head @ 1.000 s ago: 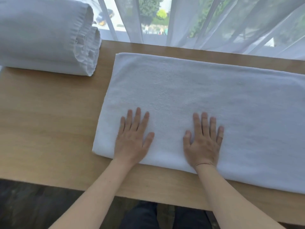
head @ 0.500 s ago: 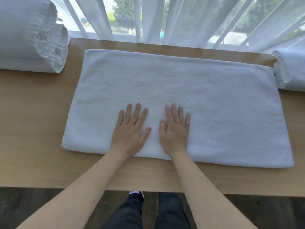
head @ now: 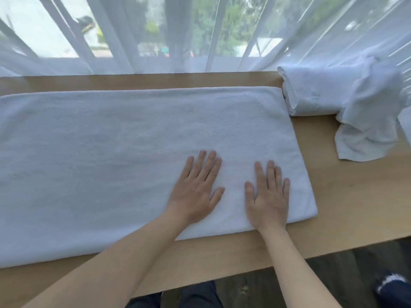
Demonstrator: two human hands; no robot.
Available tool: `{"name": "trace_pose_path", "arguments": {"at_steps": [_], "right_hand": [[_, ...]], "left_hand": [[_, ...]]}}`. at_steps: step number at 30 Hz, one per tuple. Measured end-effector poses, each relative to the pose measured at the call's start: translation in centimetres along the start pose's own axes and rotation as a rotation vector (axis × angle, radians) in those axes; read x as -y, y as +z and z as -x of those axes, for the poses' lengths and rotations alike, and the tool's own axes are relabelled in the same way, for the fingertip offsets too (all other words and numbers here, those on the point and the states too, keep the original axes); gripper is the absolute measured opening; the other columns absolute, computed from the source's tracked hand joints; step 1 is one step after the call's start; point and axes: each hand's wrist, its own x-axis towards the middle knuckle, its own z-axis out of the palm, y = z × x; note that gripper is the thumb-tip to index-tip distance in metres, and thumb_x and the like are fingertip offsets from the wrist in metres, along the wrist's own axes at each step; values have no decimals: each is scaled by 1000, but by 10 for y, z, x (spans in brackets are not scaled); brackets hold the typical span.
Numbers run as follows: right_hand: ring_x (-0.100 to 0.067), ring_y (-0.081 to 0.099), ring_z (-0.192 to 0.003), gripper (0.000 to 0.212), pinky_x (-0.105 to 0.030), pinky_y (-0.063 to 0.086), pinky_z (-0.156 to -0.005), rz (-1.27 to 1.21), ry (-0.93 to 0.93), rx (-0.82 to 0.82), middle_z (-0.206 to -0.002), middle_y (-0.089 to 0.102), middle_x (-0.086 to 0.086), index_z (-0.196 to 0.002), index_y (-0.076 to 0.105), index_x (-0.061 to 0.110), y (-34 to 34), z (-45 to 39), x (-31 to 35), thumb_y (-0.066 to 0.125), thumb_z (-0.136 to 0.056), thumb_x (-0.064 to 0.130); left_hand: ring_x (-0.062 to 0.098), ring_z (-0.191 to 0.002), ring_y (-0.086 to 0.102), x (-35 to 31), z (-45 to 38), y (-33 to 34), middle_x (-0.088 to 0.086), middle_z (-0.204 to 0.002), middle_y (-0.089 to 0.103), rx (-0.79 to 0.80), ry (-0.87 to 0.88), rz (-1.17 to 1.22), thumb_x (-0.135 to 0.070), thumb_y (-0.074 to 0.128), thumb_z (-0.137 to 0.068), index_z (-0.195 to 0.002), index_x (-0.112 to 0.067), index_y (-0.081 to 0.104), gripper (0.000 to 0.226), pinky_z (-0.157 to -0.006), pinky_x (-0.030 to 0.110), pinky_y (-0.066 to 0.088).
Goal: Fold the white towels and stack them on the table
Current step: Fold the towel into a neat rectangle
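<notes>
From the head view I've got one white towel spread long across the wooden table, already doubled over by the look of its thick near edge, lying flat and running out of frame on the left. My left hand is laid flat on it, fingers straight and a little spread, pressing down near the front edge. My right hand is flat beside it, fingers straight, close to the towel's right end; neither hand grips anything.

Off at the far right, a folded or rolled towel sits touching the corner of the one I'm working, and a crumpled towel slumps against it, clearly not folded yet. Sheer curtains hang behind.

I'd call this one towel mid-fold: smoothed, with at least another fold across its length to go, then stacking. The crumpled one is still waiting.
</notes>
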Motion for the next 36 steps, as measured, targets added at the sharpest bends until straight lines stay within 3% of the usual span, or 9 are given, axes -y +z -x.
{"name": "trace_pose_path", "arguments": {"at_steps": [3,6,9,12,18,23,29,33,36], "right_hand": [[-16,-3,-155,65,-47,0,-125,-47,94,-46,-169,3,0,-160,11,30,-9,-14,-35,15,-99,54],[-27,24,-150,63,-52,15,-121,-99,205,-136,-164,26,-5,-156,29,26,-15,-21,-53,24,-98,52],[-33,47,-129,55,-51,32,-106,-229,321,-246,-142,53,-12,-144,45,14,-19,-28,-60,47,-98,43],[-34,53,-115,49,-46,39,-98,-336,400,-281,-126,60,-12,-134,53,8,-26,-33,-65,62,-94,36],[-29,60,-94,44,-45,52,-82,-608,561,76,-101,60,-3,-106,53,14,-52,-47,-92,56,-93,56],[-21,56,-81,35,-46,49,-80,-709,284,141,-86,55,1,-83,53,17,-79,-50,-77,53,-96,49],[-27,61,-88,30,-39,43,-69,-450,-40,172,-99,58,4,-111,46,27,-99,-45,-21,41,-101,54],[-28,64,-90,39,-35,37,-64,-357,-244,183,-108,60,-2,-131,41,23,-101,-40,26,41,-103,50],[-30,64,-90,44,-34,35,-65,-356,-328,189,-110,59,-6,-136,38,16,-100,-33,53,41,-104,46]], "left_hand": [[27,-155,-7,-43,-38,4,7,-169,0,37,89,13,-53,22,-103,-161,-13,9,71,-125,49,5],[25,-154,-16,-82,-81,9,4,-169,-9,80,166,-21,-54,15,-103,-161,-18,0,70,-125,47,-3],[25,-154,-14,-105,-123,10,3,-169,-9,80,172,-46,-53,9,-101,-162,-22,0,68,-125,46,-6],[23,-155,-8,-114,-158,7,1,-169,-3,67,175,-49,-54,7,-99,-162,-27,4,68,-125,45,-6],[20,-155,9,-119,-194,-2,-5,-167,20,0,110,55,-50,25,-103,-157,-29,28,58,-125,40,0],[19,-117,55,-120,-200,-28,-7,-120,67,-179,-171,308,-51,46,-98,-114,-25,68,38,-97,33,32],[12,-95,59,-101,-215,-73,-10,-103,60,114,-453,667,-79,54,-81,-120,-20,59,71,-75,31,43],[22,-100,61,-92,-223,-96,-1,-109,62,81,-469,479,-80,67,-69,-120,-14,51,85,-79,40,52],[30,-105,62,-75,-221,-103,3,-117,61,-49,-491,258,-63,74,-75,-128,-17,46,76,-74,37,44]]}}
